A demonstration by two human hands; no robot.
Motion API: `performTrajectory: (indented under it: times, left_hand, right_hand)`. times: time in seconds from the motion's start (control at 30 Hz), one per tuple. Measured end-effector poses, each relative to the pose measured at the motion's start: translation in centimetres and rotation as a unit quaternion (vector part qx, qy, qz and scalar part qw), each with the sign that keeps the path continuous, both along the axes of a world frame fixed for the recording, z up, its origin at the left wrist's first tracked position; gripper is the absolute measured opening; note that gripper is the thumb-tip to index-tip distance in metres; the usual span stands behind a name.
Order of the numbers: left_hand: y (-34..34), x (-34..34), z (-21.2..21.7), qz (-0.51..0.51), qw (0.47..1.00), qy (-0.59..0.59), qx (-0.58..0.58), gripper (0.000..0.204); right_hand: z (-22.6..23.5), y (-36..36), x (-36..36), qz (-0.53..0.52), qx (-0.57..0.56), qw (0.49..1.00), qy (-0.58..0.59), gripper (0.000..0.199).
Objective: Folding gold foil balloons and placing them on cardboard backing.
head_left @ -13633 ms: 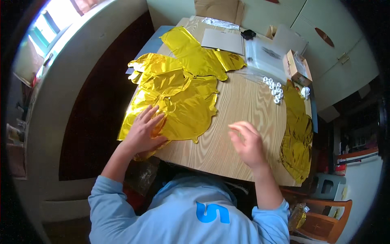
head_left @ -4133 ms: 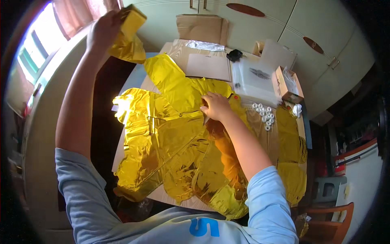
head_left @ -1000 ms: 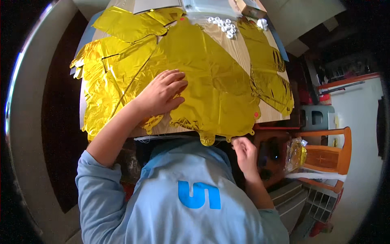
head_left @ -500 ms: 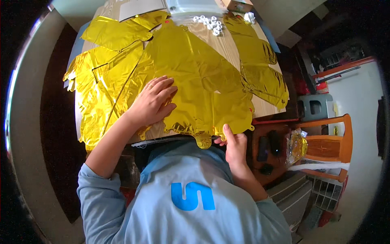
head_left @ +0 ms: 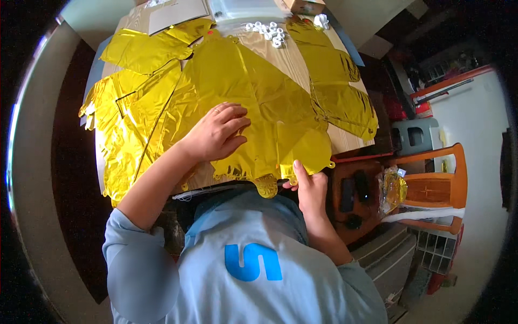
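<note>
Since half a second ago, right hand (head_left: 308, 183) has risen, apparently pinching gold foil balloon (head_left: 253, 97) edge; left hand (head_left: 218, 132) presses flat, fingers spread.

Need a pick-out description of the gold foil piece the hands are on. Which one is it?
Start at the wooden table, strewn with flat gold foil shapes. The one meant is the large gold foil balloon in the middle, reaching the near edge. Unlike the others, it has the left hand flat on it and the right hand at its near edge.
</note>
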State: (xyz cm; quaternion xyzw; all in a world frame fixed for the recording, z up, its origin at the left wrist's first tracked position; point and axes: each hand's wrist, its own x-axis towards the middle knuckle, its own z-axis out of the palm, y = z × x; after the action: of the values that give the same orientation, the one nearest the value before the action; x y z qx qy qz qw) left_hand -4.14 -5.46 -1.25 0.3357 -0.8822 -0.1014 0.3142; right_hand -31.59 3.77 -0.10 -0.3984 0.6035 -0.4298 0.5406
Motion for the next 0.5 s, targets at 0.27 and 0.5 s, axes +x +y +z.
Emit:
performTrajectory:
  times: [0.27,0.5]
  left_hand:
    - [0.4,-0.3,0.3,0.013,0.999,-0.039,0.024,0.043]
    - [0.0,0.5,-0.3,0.017,0.987,-0.162,0.004,0.086]
  right_hand:
    - [0.9,-0.1,1.3,0.095,-0.365,0.827,0.417,0.016]
    - [1.1,-0.6,3.3,0.283,-0.495,0.720,0.395,0.024]
